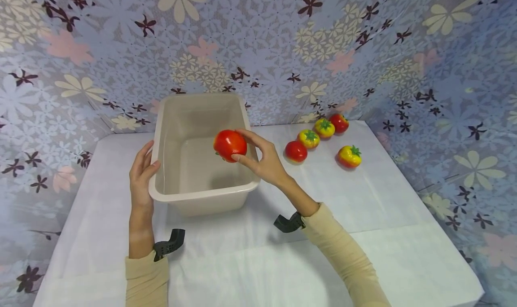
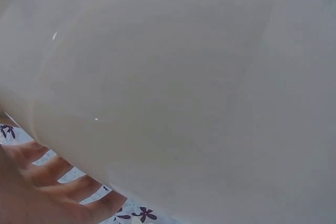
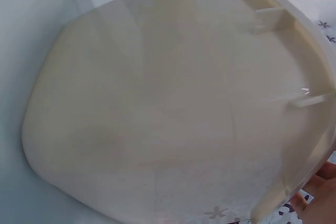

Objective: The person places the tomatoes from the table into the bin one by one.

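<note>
My right hand (image 1: 266, 161) pinches a red tomato (image 1: 229, 145) between thumb and fingers, over the inside of a beige plastic bin (image 1: 203, 192). A bit of green shows at the tomato's underside. My left hand (image 1: 141, 177) rests against the bin's left side, its thumb by the rim and its fingers extended along the outside. Spread fingers (image 2: 79, 188) show beside the pale bin wall (image 2: 173, 93) in the left wrist view. The right wrist view is mostly filled by the bin's outer wall (image 3: 147, 87), which hides the tomato there.
Right of the bin, a row holds a red tomato (image 1: 296, 151), two yellow ones (image 1: 308, 138) with green tops and another red one (image 1: 339, 123). A red-and-yellow tomato (image 1: 349, 157) lies apart. White cloth (image 1: 383, 195) covers the table; floral cloth (image 1: 266, 37) hangs behind.
</note>
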Action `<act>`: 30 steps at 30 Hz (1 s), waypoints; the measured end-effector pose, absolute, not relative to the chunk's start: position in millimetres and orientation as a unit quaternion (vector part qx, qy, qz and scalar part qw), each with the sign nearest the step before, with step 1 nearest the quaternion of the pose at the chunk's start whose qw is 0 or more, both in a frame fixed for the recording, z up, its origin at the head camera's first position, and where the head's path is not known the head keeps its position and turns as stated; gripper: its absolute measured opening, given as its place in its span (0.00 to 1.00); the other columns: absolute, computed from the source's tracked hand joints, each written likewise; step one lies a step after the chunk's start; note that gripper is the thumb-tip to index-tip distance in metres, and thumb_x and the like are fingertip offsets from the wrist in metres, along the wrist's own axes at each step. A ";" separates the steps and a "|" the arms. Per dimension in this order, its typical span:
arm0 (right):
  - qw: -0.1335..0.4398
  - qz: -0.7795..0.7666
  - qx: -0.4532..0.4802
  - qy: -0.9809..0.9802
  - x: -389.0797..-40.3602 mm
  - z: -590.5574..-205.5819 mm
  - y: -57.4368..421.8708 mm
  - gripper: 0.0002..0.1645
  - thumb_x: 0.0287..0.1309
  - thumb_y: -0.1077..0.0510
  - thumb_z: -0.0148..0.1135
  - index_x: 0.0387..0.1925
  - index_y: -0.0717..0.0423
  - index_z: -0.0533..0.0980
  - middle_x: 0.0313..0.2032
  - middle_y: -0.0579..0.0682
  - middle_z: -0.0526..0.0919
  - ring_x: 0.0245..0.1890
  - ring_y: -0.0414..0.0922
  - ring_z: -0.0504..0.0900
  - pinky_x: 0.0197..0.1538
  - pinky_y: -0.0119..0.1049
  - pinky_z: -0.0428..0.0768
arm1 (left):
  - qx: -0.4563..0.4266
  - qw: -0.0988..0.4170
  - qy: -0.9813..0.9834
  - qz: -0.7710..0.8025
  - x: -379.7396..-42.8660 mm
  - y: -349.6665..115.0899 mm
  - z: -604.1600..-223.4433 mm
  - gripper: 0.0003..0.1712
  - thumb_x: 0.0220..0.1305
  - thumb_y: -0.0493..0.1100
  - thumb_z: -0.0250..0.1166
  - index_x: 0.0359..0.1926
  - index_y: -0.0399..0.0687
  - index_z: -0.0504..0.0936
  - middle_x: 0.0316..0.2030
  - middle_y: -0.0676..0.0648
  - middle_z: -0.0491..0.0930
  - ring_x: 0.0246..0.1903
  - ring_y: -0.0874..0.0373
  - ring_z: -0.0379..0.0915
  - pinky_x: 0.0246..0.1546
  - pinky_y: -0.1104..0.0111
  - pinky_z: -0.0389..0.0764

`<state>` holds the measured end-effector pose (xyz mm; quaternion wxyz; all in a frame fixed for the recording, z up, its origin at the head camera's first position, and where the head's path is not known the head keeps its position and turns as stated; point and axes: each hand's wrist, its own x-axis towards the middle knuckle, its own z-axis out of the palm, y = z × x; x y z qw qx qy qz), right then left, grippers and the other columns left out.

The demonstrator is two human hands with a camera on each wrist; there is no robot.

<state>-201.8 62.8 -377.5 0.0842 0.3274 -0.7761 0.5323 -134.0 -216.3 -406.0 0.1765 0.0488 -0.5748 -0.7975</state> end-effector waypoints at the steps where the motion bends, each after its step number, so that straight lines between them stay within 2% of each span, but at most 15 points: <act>1: 0.085 0.532 0.330 -0.775 -202.1 -377.7 62.7 0.36 0.54 0.61 0.69 0.65 0.59 0.69 0.60 0.56 0.78 0.60 0.49 0.76 0.69 0.49 0.64 | 0.048 0.178 -0.575 -0.797 -134.2 -216.3 -406.0 0.28 0.68 0.32 0.48 0.68 0.47 0.69 0.61 0.47 0.74 0.58 0.55 0.69 0.52 0.70 0.72; 8: 0.099 0.544 0.343 -0.759 -206.7 -384.1 67.2 0.38 0.59 0.53 0.66 0.68 0.56 0.65 0.61 0.59 0.76 0.64 0.48 0.73 0.70 0.47 0.62 | 0.043 0.177 -0.573 -0.799 -135.0 -215.6 -405.1 0.28 0.68 0.32 0.48 0.68 0.46 0.69 0.62 0.46 0.73 0.59 0.55 0.69 0.52 0.70 0.72; 12: 0.097 0.544 0.347 -0.758 -207.6 -384.5 70.3 0.36 0.60 0.57 0.66 0.68 0.57 0.66 0.63 0.56 0.75 0.64 0.48 0.73 0.71 0.46 0.62 | 0.042 0.179 -0.576 -0.797 -135.6 -215.1 -404.7 0.28 0.68 0.32 0.47 0.68 0.46 0.69 0.62 0.46 0.73 0.59 0.55 0.69 0.52 0.70 0.72; 16: 0.097 0.545 0.351 -0.755 -207.8 -383.8 72.4 0.35 0.58 0.62 0.66 0.67 0.58 0.67 0.62 0.59 0.75 0.64 0.49 0.73 0.71 0.46 0.62 | 0.041 0.178 -0.579 -0.795 -135.9 -214.7 -404.8 0.28 0.68 0.31 0.47 0.68 0.45 0.68 0.63 0.45 0.72 0.60 0.55 0.69 0.53 0.70 0.71; 19: 0.100 0.542 0.350 -0.757 -207.8 -383.7 74.1 0.35 0.57 0.63 0.67 0.66 0.59 0.67 0.62 0.60 0.75 0.64 0.50 0.73 0.70 0.47 0.62 | 0.042 0.174 -0.581 -0.794 -135.3 -214.3 -405.2 0.28 0.68 0.31 0.48 0.69 0.45 0.68 0.64 0.45 0.71 0.60 0.55 0.68 0.53 0.70 0.71; 26: 0.115 0.535 0.345 -0.762 -208.4 -384.2 79.6 0.34 0.55 0.65 0.68 0.65 0.59 0.70 0.62 0.56 0.76 0.64 0.48 0.73 0.70 0.44 0.62 | 0.043 0.169 -0.581 -0.795 -133.0 -213.8 -406.7 0.28 0.68 0.32 0.48 0.69 0.46 0.68 0.65 0.44 0.70 0.61 0.56 0.67 0.54 0.71 0.71; 30: 0.124 0.533 0.343 -0.764 -210.1 -385.3 82.1 0.35 0.53 0.68 0.68 0.64 0.63 0.70 0.62 0.58 0.76 0.65 0.51 0.72 0.69 0.45 0.64 | 0.048 0.173 -0.577 -0.797 -132.0 -214.9 -407.1 0.28 0.68 0.32 0.48 0.68 0.46 0.69 0.65 0.45 0.70 0.61 0.57 0.67 0.54 0.72 0.70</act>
